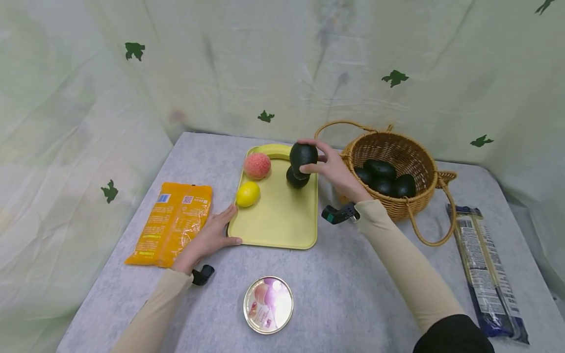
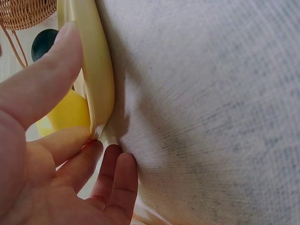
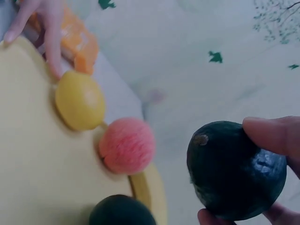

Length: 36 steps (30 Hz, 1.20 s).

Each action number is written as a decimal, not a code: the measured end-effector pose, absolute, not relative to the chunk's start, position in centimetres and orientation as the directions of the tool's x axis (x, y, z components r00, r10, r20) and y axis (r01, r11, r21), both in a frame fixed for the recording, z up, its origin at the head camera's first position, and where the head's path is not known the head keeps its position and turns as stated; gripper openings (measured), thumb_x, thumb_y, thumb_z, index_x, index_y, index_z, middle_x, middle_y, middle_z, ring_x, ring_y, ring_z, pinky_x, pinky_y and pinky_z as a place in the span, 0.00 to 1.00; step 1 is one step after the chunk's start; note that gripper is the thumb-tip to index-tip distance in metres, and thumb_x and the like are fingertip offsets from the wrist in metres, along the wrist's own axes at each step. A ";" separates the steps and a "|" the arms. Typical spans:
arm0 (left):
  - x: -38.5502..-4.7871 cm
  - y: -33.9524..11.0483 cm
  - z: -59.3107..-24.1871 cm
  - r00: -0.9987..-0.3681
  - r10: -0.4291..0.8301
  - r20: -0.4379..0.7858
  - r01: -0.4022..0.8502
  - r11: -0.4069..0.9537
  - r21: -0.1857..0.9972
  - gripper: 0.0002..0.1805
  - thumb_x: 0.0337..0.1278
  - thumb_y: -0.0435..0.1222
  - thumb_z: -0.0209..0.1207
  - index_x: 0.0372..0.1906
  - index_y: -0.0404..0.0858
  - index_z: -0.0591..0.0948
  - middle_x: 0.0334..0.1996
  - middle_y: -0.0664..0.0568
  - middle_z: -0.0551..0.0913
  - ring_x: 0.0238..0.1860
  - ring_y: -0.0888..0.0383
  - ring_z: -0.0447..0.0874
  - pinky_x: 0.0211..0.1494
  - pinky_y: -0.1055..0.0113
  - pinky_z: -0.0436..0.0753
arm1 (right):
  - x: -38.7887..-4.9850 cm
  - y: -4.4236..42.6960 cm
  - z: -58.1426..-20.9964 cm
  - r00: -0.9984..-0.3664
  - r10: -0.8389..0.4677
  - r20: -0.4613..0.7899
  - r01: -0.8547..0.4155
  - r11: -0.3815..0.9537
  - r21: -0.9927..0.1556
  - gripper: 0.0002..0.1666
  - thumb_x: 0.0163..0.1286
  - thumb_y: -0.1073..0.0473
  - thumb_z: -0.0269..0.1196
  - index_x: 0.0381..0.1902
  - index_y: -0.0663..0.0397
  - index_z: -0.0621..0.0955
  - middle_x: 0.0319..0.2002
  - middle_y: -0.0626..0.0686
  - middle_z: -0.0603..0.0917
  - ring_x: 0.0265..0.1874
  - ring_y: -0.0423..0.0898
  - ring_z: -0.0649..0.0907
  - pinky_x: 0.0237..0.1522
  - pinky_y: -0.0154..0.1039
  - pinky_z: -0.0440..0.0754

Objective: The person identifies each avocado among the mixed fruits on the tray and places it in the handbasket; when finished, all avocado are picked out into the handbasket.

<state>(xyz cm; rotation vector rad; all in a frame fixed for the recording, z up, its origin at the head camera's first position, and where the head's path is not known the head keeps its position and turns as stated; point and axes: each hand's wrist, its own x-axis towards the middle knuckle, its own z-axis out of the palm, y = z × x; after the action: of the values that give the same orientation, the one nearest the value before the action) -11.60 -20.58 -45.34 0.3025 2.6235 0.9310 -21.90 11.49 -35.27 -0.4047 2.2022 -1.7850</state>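
My right hand [image 1: 335,172] pinches a dark avocado [image 1: 302,156] between thumb and fingers above the far right part of a yellow tray [image 1: 275,225]. Another avocado [image 1: 296,180] lies on the tray below it, partly covered. A pink peach [image 1: 257,166], a lemon [image 1: 247,194] and a banana [image 1: 275,150] line the tray's left and far sides. At the near left corner, my left hand [image 1: 209,237] touches the tray's edge with thumb and fingers spread. The left wrist view shows its fingertips against the outside of the rim, close to the lemon [image 2: 70,112].
A wicker basket [image 1: 425,198] holding several avocados [image 1: 380,169] stands right of the tray, its handles sticking out. An orange packet [image 1: 174,225] lies at the left, a round tin [image 1: 268,305] in front, and a long dark packet [image 1: 490,274] at the right edge. Cloth hangs behind.
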 end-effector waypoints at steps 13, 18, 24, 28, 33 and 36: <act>-11.5 -20.7 -45.5 -0.921 0.318 -0.226 0.103 0.756 0.647 0.51 0.50 0.41 0.70 0.73 0.29 0.53 0.74 0.39 0.48 0.68 0.39 0.51 0.67 0.46 0.54 | -21.0 16.7 -31.8 -0.899 -0.437 0.010 -0.059 0.098 -0.993 0.35 0.63 0.66 0.65 0.67 0.44 0.70 0.67 0.48 0.64 0.56 0.56 0.75 0.54 0.52 0.73; -11.6 -20.7 -45.6 -0.921 0.320 -0.223 0.108 0.758 0.643 0.50 0.51 0.41 0.69 0.73 0.29 0.53 0.74 0.39 0.48 0.68 0.39 0.51 0.67 0.46 0.55 | -21.2 19.7 -31.4 -0.915 -0.402 -0.016 -0.051 0.154 -0.987 0.35 0.64 0.63 0.65 0.68 0.43 0.69 0.67 0.49 0.63 0.57 0.55 0.73 0.50 0.45 0.77; -11.6 -20.6 -45.4 -0.920 0.318 -0.229 0.102 0.759 0.643 0.51 0.50 0.41 0.70 0.73 0.30 0.53 0.74 0.39 0.48 0.68 0.39 0.51 0.68 0.46 0.55 | -21.2 23.2 -31.1 -0.947 -0.316 -0.061 -0.009 0.217 -0.976 0.36 0.66 0.59 0.65 0.69 0.40 0.67 0.64 0.52 0.63 0.56 0.53 0.71 0.48 0.42 0.77; -11.6 -20.7 -45.4 -0.920 0.319 -0.229 0.103 0.759 0.643 0.51 0.50 0.41 0.70 0.73 0.29 0.53 0.74 0.39 0.48 0.68 0.39 0.50 0.68 0.46 0.54 | -21.2 25.2 -31.4 -0.956 -0.287 -0.061 0.012 0.172 -0.985 0.35 0.67 0.62 0.63 0.70 0.40 0.66 0.64 0.52 0.62 0.55 0.51 0.71 0.43 0.35 0.79; -11.7 -20.6 -45.5 -0.919 0.316 -0.235 0.098 0.761 0.641 0.51 0.50 0.41 0.70 0.73 0.31 0.53 0.74 0.40 0.47 0.69 0.40 0.50 0.68 0.46 0.54 | -21.1 27.3 -31.9 -0.968 -0.247 -0.045 0.022 0.092 -0.996 0.36 0.66 0.67 0.62 0.70 0.45 0.66 0.65 0.53 0.62 0.53 0.47 0.72 0.42 0.32 0.79; -11.7 -20.6 -45.5 -0.919 0.315 -0.239 0.096 0.764 0.638 0.51 0.50 0.41 0.70 0.73 0.31 0.52 0.74 0.40 0.47 0.69 0.40 0.49 0.68 0.46 0.53 | -21.0 28.2 -32.1 -0.975 -0.214 -0.051 0.031 0.094 -0.995 0.36 0.65 0.68 0.63 0.69 0.44 0.66 0.65 0.53 0.62 0.54 0.46 0.72 0.43 0.31 0.79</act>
<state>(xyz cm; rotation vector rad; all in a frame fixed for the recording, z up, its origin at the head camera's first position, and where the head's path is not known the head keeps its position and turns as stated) -11.70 -20.64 -45.51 0.3162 2.6272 0.9251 -21.04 28.17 -32.14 -0.1851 2.1804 -1.9901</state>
